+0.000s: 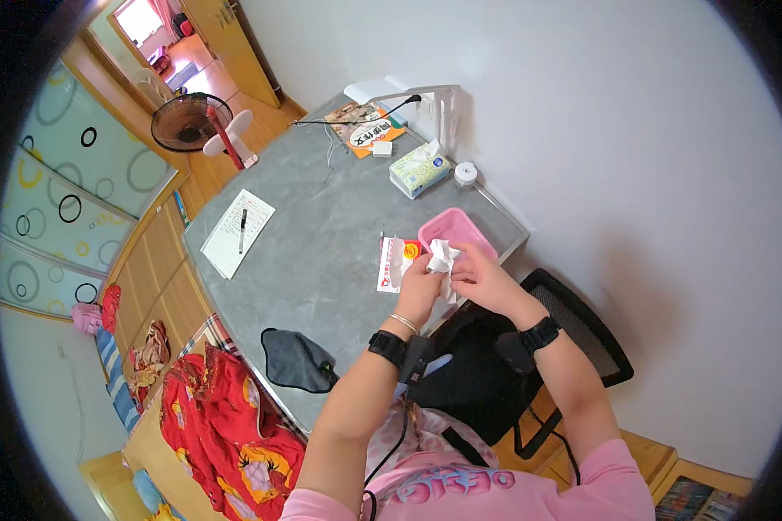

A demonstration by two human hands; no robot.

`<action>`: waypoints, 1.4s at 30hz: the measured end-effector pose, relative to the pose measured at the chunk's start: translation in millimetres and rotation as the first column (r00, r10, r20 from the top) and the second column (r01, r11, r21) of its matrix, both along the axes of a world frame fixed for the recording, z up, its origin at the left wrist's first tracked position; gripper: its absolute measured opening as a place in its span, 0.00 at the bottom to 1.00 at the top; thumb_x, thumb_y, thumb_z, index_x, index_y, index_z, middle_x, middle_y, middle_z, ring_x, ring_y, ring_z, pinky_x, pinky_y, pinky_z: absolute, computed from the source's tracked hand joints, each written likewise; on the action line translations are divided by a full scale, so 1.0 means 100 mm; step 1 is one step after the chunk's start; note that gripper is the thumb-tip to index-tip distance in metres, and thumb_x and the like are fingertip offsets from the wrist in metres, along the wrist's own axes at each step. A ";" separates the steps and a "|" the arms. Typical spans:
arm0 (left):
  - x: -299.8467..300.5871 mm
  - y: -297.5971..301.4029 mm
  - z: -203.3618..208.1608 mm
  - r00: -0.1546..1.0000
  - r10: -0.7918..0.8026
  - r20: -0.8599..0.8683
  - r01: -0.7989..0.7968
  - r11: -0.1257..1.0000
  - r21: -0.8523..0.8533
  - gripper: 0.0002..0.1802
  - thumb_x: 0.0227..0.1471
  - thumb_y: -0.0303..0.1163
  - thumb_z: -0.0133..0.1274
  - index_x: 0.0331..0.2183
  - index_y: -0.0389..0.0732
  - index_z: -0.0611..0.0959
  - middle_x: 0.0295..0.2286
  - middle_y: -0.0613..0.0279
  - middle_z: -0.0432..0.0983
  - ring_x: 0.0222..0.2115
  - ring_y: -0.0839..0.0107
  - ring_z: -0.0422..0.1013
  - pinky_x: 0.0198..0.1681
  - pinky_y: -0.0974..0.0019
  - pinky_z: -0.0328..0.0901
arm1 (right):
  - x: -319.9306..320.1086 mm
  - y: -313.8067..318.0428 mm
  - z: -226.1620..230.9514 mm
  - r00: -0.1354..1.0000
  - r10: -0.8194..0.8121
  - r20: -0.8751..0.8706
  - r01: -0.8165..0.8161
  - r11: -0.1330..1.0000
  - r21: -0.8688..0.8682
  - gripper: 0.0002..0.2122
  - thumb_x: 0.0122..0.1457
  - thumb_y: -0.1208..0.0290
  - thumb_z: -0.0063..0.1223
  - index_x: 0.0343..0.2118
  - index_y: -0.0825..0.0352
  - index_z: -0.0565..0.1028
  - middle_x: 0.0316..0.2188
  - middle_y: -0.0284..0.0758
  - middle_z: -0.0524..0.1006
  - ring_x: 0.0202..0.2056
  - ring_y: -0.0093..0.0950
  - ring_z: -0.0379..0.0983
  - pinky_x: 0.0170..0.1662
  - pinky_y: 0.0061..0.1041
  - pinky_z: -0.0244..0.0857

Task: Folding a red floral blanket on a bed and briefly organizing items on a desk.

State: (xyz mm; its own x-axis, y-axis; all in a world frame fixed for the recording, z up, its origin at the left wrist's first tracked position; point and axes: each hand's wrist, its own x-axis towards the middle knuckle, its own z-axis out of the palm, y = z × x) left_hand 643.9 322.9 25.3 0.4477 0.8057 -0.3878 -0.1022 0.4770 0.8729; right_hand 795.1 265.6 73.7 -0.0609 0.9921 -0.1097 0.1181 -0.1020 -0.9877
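Note:
Both hands meet over the near right part of the grey table (pixel 321 217). Between them is a crumpled white tissue (pixel 444 257). My left hand (pixel 419 291) is closed on its left side, and my right hand (pixel 484 276) pinches it from the right. Just behind the hands stands a pink plastic basin (pixel 453 223), partly covered by my right hand. Beside my left hand lies a white and red tissue box (pixel 389 265), partly hidden by the hand.
Farther back are a green tissue pack (pixel 419 171), a white round container (pixel 466 174) and a book (pixel 365 130). Papers with a pen (pixel 242 227) lie left, a dark grey cloth (pixel 297 360) nearer. A fan (pixel 191 122) stands beyond; a black chair (pixel 573 326) is at right.

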 end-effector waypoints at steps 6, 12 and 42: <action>-0.09 -0.09 0.18 0.978 -0.014 0.210 0.039 0.993 -0.114 0.19 0.53 0.16 0.43 0.47 0.37 0.77 0.33 0.62 0.76 0.28 0.73 0.74 0.30 0.72 0.70 | 0.20 0.07 0.11 0.942 -0.249 0.226 0.209 0.960 0.189 0.13 0.58 0.77 0.50 0.45 0.73 0.75 0.41 0.44 0.79 0.39 0.27 0.78 0.42 0.26 0.71; -0.16 -0.16 0.31 0.979 -0.090 0.181 0.120 0.979 -0.165 0.18 0.56 0.15 0.39 0.47 0.36 0.74 0.36 0.58 0.75 0.34 0.68 0.75 0.35 0.67 0.74 | -0.02 -0.03 0.08 0.999 0.013 0.047 -0.018 0.993 0.113 0.04 0.55 0.80 0.53 0.33 0.72 0.76 0.29 0.35 0.74 0.30 0.24 0.74 0.34 0.24 0.69; -0.15 -0.51 0.03 0.988 -0.119 0.095 0.124 0.991 -0.052 0.13 0.60 0.26 0.48 0.46 0.37 0.76 0.33 0.63 0.76 0.29 0.75 0.73 0.33 0.73 0.69 | -0.11 -0.56 -0.17 0.764 -0.084 -0.640 -0.129 0.952 -0.278 0.22 0.71 0.57 0.26 0.62 0.61 0.58 0.31 0.43 0.78 0.27 0.23 0.70 0.33 0.21 0.64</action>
State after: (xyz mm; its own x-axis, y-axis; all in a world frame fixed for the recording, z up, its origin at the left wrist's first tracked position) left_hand 628.9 272.2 27.9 0.5766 0.7206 -0.3850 -0.1183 0.5399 0.8334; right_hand 784.6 210.0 56.5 -0.2436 0.9171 -0.3156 -0.5217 -0.3982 -0.7545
